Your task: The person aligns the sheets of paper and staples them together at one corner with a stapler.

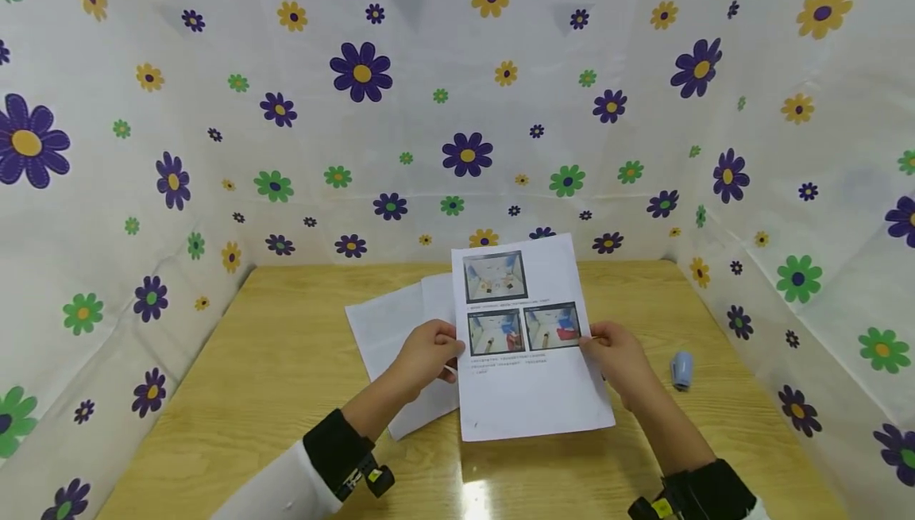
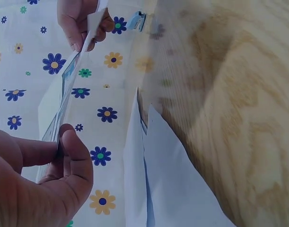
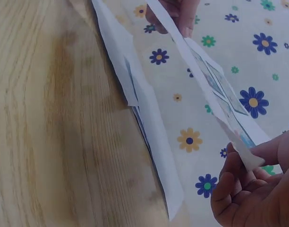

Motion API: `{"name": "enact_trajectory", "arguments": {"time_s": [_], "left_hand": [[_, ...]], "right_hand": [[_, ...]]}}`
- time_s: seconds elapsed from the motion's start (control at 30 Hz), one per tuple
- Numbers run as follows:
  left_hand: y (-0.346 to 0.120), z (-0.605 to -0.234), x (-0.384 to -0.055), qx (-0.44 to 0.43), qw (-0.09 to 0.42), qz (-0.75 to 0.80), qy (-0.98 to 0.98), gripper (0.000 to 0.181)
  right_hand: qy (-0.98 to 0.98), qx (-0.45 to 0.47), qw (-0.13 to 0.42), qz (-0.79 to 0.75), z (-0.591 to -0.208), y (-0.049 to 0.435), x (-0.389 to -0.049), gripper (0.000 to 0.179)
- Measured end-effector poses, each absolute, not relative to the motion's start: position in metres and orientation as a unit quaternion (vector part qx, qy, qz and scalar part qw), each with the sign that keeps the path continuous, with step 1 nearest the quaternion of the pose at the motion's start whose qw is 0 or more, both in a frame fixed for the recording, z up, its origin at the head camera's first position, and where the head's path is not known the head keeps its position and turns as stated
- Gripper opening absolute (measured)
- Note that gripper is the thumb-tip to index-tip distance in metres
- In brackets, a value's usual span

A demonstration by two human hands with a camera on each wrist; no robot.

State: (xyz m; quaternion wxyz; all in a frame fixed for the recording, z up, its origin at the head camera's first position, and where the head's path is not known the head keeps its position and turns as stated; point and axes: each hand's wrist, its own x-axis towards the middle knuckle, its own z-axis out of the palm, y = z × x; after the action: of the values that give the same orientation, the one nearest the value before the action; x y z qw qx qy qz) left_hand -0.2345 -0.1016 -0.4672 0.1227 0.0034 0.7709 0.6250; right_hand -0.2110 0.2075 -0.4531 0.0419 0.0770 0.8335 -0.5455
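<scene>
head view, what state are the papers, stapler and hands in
White printed paper: held up by its side edges
Plain white paper: lying on yellow wooden table, partly hidden
Small blue stapler: on the table, untouched
Left hand: pinching the printed paper's left edge
Right hand: pinching its right edge

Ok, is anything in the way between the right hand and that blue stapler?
Nothing visible: the light-blue stapler lies on the wooden table to the right of the right hand, though that hand pinches the printed page.
</scene>
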Motion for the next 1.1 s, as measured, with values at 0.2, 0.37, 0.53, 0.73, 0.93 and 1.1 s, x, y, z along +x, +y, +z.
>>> {"name": "enact_trajectory", "arguments": {"time_s": [0.2,0.37,0.53,0.73,0.93,1.1], "left_hand": [[-0.119,-0.464,-0.215,0.001,0.129,0.612,0.78,0.022],[-0.129,-0.465,-0.204,0.015,0.135,0.598,0.79,0.015],[-0.137,-0.47,-0.198,0.021,0.136,0.58,0.803,0.013],[-0.144,-0.479,-0.197,0.007,0.137,0.562,0.816,0.012],[-0.143,-0.49,-0.202,0.021,0.13,0.517,0.846,0.013],[-0.141,-0.496,-0.203,0.033,0.138,0.494,0.858,0.013]], "right_hand": [[0.838,0.047,0.058,-0.54,-0.459,0.2,-0.202,0.031],[0.843,0.047,0.072,-0.531,-0.464,0.195,-0.195,0.021],[0.858,0.045,0.078,-0.506,-0.466,0.189,-0.189,0.013],[0.876,0.034,0.076,-0.475,-0.473,0.181,-0.189,0.011],[0.887,0.028,0.07,-0.455,-0.483,0.176,-0.194,0.011],[0.903,0.019,0.068,-0.425,-0.491,0.177,-0.197,0.011]]}}
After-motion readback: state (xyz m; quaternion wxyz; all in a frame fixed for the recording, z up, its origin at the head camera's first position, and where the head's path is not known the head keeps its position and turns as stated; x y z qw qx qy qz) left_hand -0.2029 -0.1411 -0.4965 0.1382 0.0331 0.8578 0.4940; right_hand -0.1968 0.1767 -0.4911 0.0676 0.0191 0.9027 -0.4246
